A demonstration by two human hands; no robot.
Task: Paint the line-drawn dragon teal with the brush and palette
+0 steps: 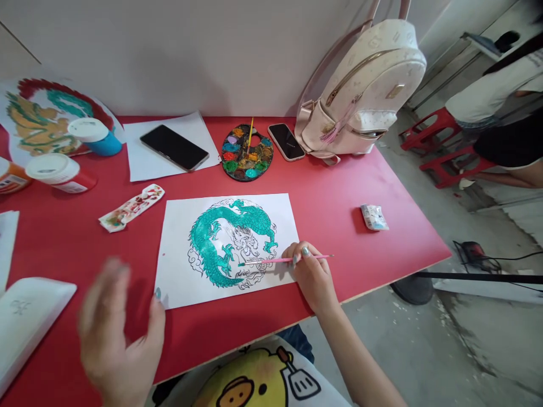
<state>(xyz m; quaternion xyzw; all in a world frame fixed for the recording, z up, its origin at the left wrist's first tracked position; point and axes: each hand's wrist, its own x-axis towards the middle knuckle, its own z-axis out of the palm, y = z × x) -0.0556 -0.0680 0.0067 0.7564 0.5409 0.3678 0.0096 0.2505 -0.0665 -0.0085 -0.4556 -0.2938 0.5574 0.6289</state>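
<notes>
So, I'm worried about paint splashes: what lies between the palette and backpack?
A phone lies between the palette and backpack, as the head view shows.

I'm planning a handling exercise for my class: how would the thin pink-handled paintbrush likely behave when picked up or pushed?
The thin pink-handled paintbrush is probably light, since it is slender. Its straight handle, held in the right hand, looks stiff but could roll if laid flat. Its green-coloured bristles may smear paint on contact.

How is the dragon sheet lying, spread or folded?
Spread: the dragon sheet lies flat on the red table, drawing facing up, with no fold visible.
</notes>
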